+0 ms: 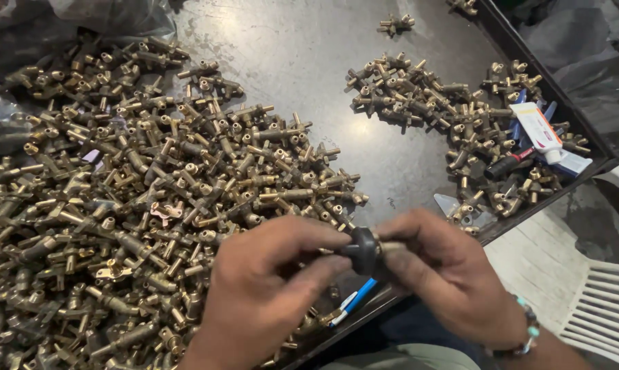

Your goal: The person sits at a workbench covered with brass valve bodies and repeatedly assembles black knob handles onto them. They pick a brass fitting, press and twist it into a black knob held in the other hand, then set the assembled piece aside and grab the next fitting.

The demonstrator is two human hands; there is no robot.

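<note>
Black and disc-shaped, the knob (364, 251) sits at the centre of the work, low in the frame at about six o'clock, pinched between both hands above the near edge of the tray. Left hand (268, 288) is closed to a pinch, thumb and forefinger tips pressed on the knob's nine o'clock face, remaining fingers curled under. Right hand (446, 274) is likewise closed, fingers wrapped round a brass fitting (392, 245) whose short visible end meets the knob at its three o'clock side; most of that fitting is hidden in the grip. Long axis of knob and fitting runs roughly nine to three o'clock, nearly level, the knob end pointing toward nine. A beaded bracelet (526, 329) sits on the right wrist. Just below the knob, at six o'clock, a blue-and-white pen (350, 305) lies on the tray, partly covered by the left fingers. From nine to twelve o'clock of the hands a large heap of brass fittings (131, 192) covers the dark metal tray (309, 62), its nearest pieces touching the left hand. At one to two o'clock, well apart, lies a smaller heap of fittings (433, 109), with a white tube (539, 130) and a black marker (504, 166) resting on it. A white plastic chair (607, 308) stands at four o'clock, off the tray.
</note>
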